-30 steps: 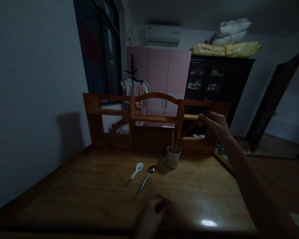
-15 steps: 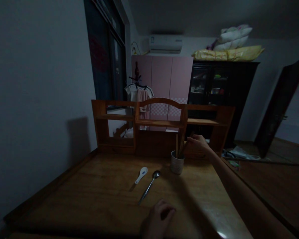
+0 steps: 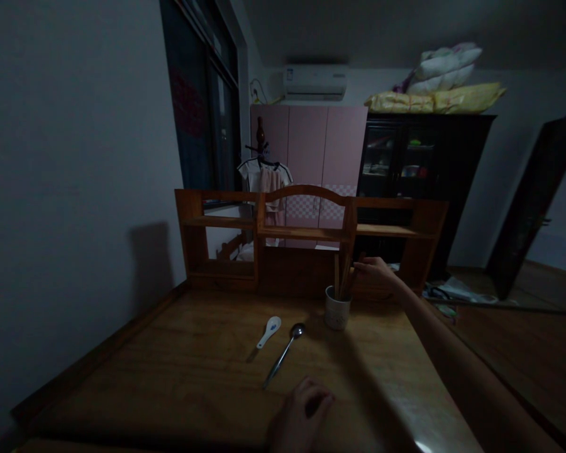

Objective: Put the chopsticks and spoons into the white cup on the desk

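A light, patterned cup (image 3: 337,313) stands upright toward the back right of the desk, with several thin wooden chopsticks (image 3: 336,275) rising out of it. My right hand (image 3: 377,270) reaches over from the right, its fingertips pinched on chopsticks leaning at the cup's right side; how many it grips is too dark to tell. Resting near the front edge, my left hand (image 3: 304,412) is curled, thumb against fingers, and nothing shows in it. Beyond it a long metal spoon (image 3: 285,353) lies slantwise. To that spoon's left lies a white ceramic spoon (image 3: 268,332) with a blue mark.
A wooden shelf unit (image 3: 306,233) runs along the back of the desk (image 3: 193,365). At the left rises a wall (image 3: 75,189). Behind are a pink wardrobe (image 3: 306,145), a dark cabinet (image 3: 466,151) and clothes on a rack (image 3: 270,179). The room is dim.
The view has shifted very slightly. Both hands, the cup and the spoons keep nearly the same places; my right hand stays at the chopsticks.
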### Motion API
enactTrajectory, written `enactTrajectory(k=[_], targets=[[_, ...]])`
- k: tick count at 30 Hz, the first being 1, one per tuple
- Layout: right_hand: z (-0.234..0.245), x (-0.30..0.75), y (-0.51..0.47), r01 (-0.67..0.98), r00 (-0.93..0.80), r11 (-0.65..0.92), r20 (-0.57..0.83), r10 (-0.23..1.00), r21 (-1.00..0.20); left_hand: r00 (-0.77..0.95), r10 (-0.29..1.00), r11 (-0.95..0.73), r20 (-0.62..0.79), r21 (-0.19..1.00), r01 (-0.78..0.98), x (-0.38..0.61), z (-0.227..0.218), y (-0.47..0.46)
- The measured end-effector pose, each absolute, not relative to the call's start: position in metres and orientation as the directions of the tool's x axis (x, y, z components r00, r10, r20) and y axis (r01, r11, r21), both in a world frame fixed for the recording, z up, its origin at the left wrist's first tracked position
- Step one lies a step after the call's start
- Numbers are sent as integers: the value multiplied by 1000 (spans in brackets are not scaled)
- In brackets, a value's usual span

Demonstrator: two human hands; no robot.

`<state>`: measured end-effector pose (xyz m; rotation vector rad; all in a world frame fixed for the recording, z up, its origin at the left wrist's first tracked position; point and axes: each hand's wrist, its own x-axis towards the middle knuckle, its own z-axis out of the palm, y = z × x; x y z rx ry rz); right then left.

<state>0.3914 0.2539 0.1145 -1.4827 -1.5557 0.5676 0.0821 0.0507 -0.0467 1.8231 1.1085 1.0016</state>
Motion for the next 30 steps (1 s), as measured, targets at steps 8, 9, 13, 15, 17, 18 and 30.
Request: enactTrajectory(k=[8, 9, 13, 15, 17, 18, 30], targets=[[114, 383, 250, 554, 114, 144, 247, 962, -820, 298, 928, -318, 224, 894, 317, 83, -43, 47], [113, 381, 249, 556, 123, 137, 244, 962, -820, 293, 931, -310, 216, 893, 325, 82, -43, 47], [112, 375, 247, 563, 147, 122, 244, 959, -818, 299, 933, -299, 199, 892, 340, 81, -46, 49], [112, 374, 245, 569, 149, 117, 242, 959, -814, 322, 927, -306, 195, 888, 342, 81, -48, 50], [112, 373, 243, 577, 149, 109, 236, 960, -809, 316, 931, -295, 182, 885, 361, 82, -48, 50], [111, 372, 242, 582, 151, 106, 236, 960, -806, 309, 934, -290, 177, 883, 369, 82, -48, 50], [165, 354, 186, 702, 444, 161, 602, 664, -694, 289, 939, -284, 187, 896, 341, 81, -39, 48]])
